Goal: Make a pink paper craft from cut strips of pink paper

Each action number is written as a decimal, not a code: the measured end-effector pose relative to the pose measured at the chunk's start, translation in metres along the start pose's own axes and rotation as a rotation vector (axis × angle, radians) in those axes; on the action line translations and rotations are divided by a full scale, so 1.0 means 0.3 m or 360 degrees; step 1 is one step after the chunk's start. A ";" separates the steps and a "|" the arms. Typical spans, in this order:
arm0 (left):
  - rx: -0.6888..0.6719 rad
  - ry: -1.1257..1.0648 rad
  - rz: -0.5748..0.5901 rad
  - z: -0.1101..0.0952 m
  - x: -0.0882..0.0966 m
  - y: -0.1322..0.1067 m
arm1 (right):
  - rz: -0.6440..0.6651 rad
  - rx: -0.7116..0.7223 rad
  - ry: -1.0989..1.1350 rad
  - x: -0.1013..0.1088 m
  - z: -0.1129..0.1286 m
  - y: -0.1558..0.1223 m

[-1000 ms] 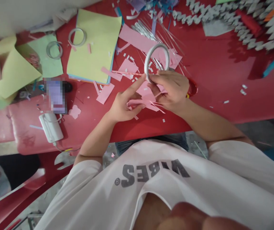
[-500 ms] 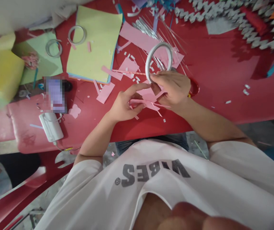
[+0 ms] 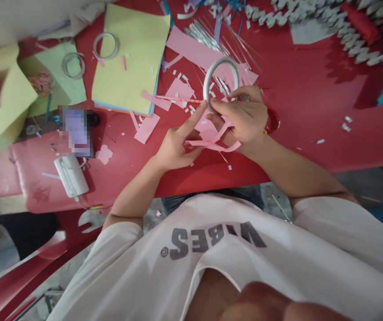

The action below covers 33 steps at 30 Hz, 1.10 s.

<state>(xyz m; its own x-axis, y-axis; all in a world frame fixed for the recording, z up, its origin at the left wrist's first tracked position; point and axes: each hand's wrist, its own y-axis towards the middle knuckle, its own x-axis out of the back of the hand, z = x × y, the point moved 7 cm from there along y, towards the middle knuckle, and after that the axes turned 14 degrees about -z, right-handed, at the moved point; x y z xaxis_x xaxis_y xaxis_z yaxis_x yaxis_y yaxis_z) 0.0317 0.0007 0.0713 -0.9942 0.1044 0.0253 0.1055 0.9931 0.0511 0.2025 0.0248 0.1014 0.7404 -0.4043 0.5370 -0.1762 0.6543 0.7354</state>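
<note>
As right hand [image 3: 241, 119] clamps tape roll [image 3: 206, 84], fingers together; left hand [image 3: 176, 149], index touching roll, others curled.

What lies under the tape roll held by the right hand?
Through the tape roll, silver strips lie on pink paper; the right hand covers what is below its lower edge.

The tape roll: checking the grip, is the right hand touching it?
Touching: the head view shows the right hand gripping the lower edge of the tape roll.

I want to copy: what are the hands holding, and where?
The right hand holds a tape roll by its lower edge; the left forefinger touches it there.
</note>
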 end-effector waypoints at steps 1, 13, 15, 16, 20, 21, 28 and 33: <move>-0.0065 0.0061 0.0038 -0.004 -0.006 -0.002 | -0.0022 -0.0001 -0.0008 -0.002 -0.005 -0.001; -0.0409 0.0228 0.0074 -0.038 -0.005 0.009 | 0.0209 -0.0050 0.0101 -0.022 -0.005 0.027; -0.0335 0.0127 0.0061 -0.041 0.006 0.016 | 0.0207 -0.0028 0.0190 -0.018 0.010 0.038; -0.0264 0.0052 0.0066 -0.037 0.010 0.019 | 0.0215 -0.0034 0.0256 -0.018 0.017 0.041; 0.0146 -0.0237 0.0129 0.003 0.012 0.020 | 0.0185 -0.0161 0.0491 -0.015 0.030 0.042; 0.0198 -0.0269 0.0128 0.010 0.012 0.021 | 0.0160 -0.0216 0.0511 -0.014 0.026 0.039; 0.0233 -0.0421 0.0019 0.047 0.021 0.047 | 0.0091 -0.0355 0.0549 -0.023 0.016 0.024; 0.0325 -0.0570 0.0016 0.086 0.018 0.060 | 0.0049 -0.0329 0.0724 -0.037 0.023 0.024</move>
<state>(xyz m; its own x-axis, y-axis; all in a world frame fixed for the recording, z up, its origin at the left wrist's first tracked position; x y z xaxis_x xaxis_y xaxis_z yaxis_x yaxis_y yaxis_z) 0.0277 0.0203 0.0465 -0.9411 0.0901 -0.3260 0.1448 0.9784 -0.1475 0.1887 0.0296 0.1035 0.9530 -0.0932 0.2883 -0.1040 0.7931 0.6001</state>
